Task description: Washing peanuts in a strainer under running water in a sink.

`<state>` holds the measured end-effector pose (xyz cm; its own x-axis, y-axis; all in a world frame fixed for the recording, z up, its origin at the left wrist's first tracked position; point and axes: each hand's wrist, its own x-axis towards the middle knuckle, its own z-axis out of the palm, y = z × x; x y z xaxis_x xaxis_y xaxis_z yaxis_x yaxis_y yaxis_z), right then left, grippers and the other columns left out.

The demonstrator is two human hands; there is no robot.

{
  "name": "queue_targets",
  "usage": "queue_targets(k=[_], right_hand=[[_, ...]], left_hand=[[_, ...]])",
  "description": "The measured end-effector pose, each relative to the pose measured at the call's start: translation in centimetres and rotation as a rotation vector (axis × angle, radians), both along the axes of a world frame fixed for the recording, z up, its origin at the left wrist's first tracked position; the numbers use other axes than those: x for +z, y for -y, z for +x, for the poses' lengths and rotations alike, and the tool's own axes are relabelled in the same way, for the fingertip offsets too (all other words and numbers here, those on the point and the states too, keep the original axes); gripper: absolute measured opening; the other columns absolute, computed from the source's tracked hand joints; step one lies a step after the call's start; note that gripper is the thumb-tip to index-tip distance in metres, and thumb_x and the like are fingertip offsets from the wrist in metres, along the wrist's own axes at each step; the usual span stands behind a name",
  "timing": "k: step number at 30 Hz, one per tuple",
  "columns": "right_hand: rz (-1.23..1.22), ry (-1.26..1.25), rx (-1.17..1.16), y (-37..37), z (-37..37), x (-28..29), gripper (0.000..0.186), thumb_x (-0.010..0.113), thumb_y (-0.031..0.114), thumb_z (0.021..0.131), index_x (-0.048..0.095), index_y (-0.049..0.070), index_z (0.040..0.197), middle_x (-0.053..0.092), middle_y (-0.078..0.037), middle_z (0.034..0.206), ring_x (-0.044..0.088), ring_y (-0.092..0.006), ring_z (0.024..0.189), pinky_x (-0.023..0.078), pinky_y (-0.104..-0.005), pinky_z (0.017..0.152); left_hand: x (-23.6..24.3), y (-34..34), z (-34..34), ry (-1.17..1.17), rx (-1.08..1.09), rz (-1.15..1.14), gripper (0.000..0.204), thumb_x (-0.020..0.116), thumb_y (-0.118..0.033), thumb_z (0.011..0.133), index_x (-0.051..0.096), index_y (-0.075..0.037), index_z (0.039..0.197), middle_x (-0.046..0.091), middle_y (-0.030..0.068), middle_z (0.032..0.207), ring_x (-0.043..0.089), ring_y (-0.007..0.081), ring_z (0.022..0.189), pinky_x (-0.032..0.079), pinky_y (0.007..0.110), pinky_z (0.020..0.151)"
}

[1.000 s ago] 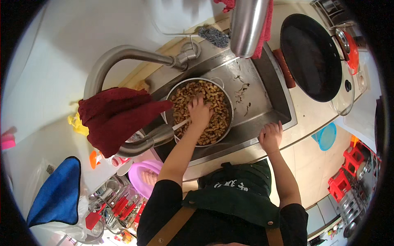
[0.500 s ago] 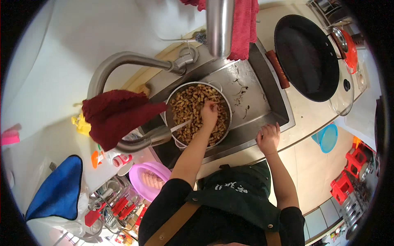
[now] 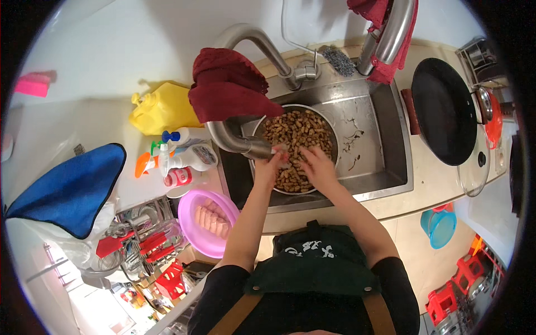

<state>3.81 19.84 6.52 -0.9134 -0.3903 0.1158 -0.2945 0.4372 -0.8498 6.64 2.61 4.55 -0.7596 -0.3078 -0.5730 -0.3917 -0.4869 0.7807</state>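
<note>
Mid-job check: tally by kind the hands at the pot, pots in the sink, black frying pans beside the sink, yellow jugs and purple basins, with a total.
Hands: 2, the left hand and right hand
Pot: 1
Black frying pan: 1
Yellow jug: 1
Purple basin: 1
Total: 6

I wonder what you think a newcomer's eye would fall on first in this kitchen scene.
Probably the wide pot of brown, peanut-like pieces in the sink, with the left hand and right hand at its near side. Next might come the dark red cloth draped over the curved faucet, at the pot's upper left in the picture. The big black pan to the right of the sink also stands out.
</note>
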Motion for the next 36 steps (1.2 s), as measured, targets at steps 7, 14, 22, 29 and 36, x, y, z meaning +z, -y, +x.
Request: queue_targets(k=[7, 14, 22, 29, 36], right_hand=[[-0.133, 0.056, 0.073, 4.1, -1.4, -2.1, 0.021, 0.057, 0.006, 0.073, 0.056, 0.002, 0.093, 0.052, -0.013, 0.077, 0.054, -0.0305, 0.068, 0.043, -0.0352, 0.060], [-0.032, 0.023, 0.197, 2.7, -1.1, -2.3, 0.004, 0.052, 0.004, 0.074, 0.051, 0.001, 0.074, 0.051, -0.014, 0.075, 0.052, -0.0342, 0.068, 0.042, -0.0400, 0.058], [0.336, 0.244, -0.216, -6.9, -4.3, -6.5, 0.029, 0.054, 0.001, 0.068, 0.055, 0.007, 0.097, 0.050, -0.015, 0.103, 0.051, -0.0334, 0.089, 0.044, -0.0396, 0.073], [1.041, 0.229, -0.273, -14.7, -1.7, -6.0, 0.056, 0.057, 0.017, 0.072, 0.036, 0.007, 0.123, 0.034, -0.015, 0.129, 0.035, -0.0302, 0.117, 0.025, -0.0471, 0.098], [0.682, 0.103, -0.313, -12.5, 2.1, -5.9, 0.030, 0.057, 0.017, 0.072, 0.053, 0.005, 0.099, 0.053, -0.013, 0.100, 0.049, -0.0305, 0.095, 0.038, -0.0418, 0.084]], left_hand=[[3.1, -1.3, 0.6, 0.046, -0.127, -0.206, 0.020, 0.051, -0.002, 0.082, 0.055, 0.005, 0.100, 0.059, 0.0091, 0.090, 0.058, 0.0148, 0.078, 0.048, 0.026, 0.070], [1.9, -0.8, 1.7, 0.006, -0.337, -0.271, 0.019, 0.051, -0.001, 0.080, 0.057, 0.005, 0.098, 0.060, 0.0096, 0.088, 0.058, 0.0152, 0.079, 0.048, 0.025, 0.071], [0.5, 0.7, 0.3, 0.004, -0.437, -0.302, 0.021, 0.052, 0.001, 0.079, 0.056, 0.002, 0.099, 0.060, 0.0074, 0.086, 0.056, 0.0143, 0.082, 0.044, 0.026, 0.078], [-5.9, 1.1, -3.2, 0.027, -0.664, -0.541, 0.036, 0.055, -0.007, 0.077, 0.049, -0.004, 0.113, 0.056, 0.0079, 0.100, 0.056, 0.0153, 0.083, 0.043, 0.025, 0.071], [-11.7, 6.8, -7.7, 0.214, -0.644, -1.059, 0.041, 0.050, -0.024, 0.084, 0.041, 0.004, 0.112, 0.053, 0.0169, 0.095, 0.055, 0.0221, 0.079, 0.044, 0.035, 0.059]])
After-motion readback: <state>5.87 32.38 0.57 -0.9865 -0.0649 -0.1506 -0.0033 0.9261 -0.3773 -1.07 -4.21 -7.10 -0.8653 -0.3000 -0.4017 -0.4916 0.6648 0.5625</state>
